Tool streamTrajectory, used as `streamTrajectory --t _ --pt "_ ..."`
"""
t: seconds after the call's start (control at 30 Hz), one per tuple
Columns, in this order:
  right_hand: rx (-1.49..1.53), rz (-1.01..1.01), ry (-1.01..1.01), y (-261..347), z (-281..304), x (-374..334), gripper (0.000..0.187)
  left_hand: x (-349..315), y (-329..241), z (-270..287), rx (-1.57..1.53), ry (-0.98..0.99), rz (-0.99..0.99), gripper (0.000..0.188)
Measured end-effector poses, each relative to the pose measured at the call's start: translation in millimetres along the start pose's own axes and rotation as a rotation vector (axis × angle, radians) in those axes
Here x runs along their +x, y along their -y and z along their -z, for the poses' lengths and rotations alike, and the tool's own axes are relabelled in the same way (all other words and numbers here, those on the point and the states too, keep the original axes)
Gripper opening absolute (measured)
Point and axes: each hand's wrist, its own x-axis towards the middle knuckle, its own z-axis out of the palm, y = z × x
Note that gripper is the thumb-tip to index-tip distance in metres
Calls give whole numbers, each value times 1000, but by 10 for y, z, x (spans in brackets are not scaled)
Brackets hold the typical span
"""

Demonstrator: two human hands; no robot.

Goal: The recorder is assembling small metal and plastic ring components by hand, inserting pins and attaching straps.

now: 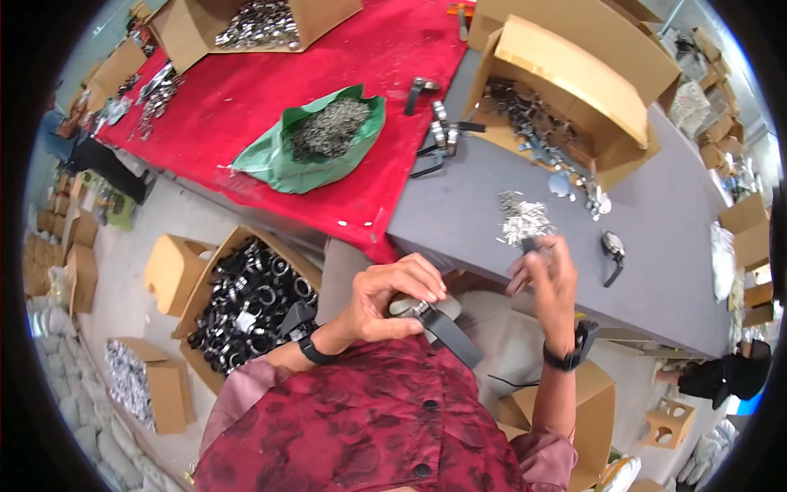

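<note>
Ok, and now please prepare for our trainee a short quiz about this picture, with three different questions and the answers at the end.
1. What material lies directly under the open green plastic bag?
2. True or false: the person's left hand is empty.
3. Fill in the colour: the small loose pile of thin silver pieces lies on the ____ tabletop.

Key:
1. Red cloth.
2. False; it holds a dark flat strap-like piece.
3. Grey.
</note>
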Motion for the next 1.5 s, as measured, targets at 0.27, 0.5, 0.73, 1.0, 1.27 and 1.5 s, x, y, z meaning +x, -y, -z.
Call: streamTrajectory --t 0.27,0.5,0.73,1.0,1.27,1.5 --pt "-378 535 359 518 -825 -588 15 -179 -296 20 144 57 -158 45" --pt "-420 524 425 520 -900 -671 16 -252 -317 42 106 65 -195 53" --pt "-446 511 432 522 -941 -674 17 -339 -272 57 168 54 -143 46" --pt "-576 472 425 377 -958 -717 36 -366 -339 2 262 -29 3 47" --pt "-553 441 394 179 -1018 -822 54 -565 -310 -34 228 -30 131 41" --pt "-554 438 388 94 -1015 -931 49 -716 -272 -68 157 -47 224 40"
